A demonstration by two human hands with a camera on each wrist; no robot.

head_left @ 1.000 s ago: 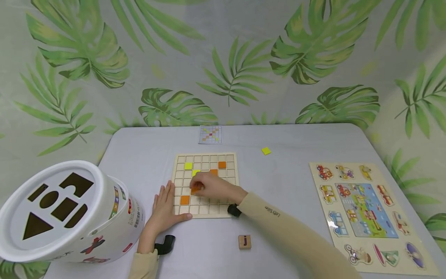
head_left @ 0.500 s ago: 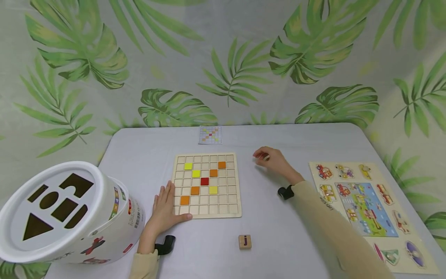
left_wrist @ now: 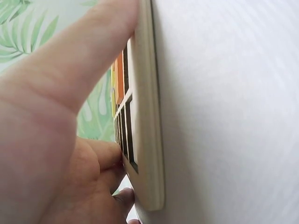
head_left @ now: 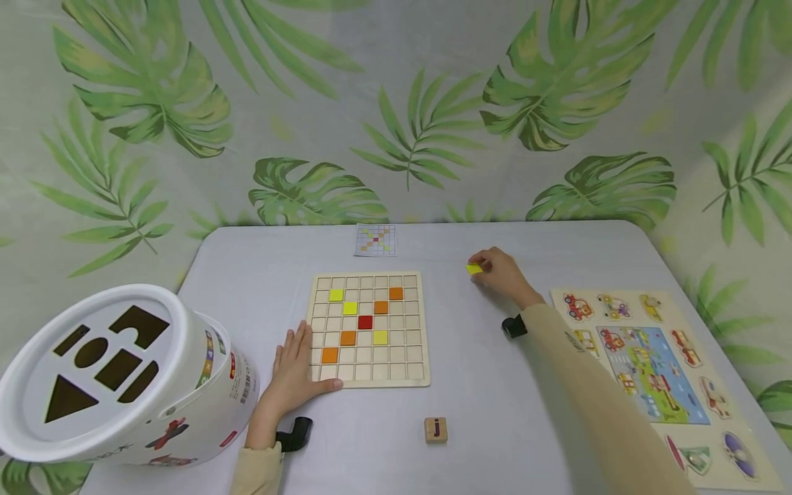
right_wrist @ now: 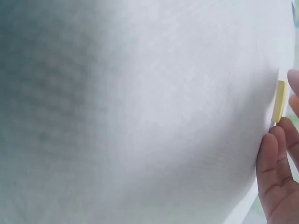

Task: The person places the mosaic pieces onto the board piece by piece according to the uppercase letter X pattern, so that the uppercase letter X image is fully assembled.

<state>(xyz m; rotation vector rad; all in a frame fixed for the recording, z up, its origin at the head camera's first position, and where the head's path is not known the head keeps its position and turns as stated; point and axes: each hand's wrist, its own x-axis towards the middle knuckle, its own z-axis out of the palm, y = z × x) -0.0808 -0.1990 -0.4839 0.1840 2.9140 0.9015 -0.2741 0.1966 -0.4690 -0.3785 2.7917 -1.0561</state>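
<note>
Right of wooden grid board (head_left: pixel 369 328), right hand (head_left: pixel 502 275) pinched loose yellow tile (head_left: pixel 474 269), lying on table (head_left: pixel 495 385). Left hand (head_left: pixel 292 375) flat, fingers spread, pressed on board's left edge. Seven tiles sat in board; judged partway, yellow tile unplaced.

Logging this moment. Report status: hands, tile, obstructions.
Left hand flat on board corner, holding nothing. Right hand fingers at yellow tile on table, grip unclear. Path between tile and board shows nothing in the way.
</note>
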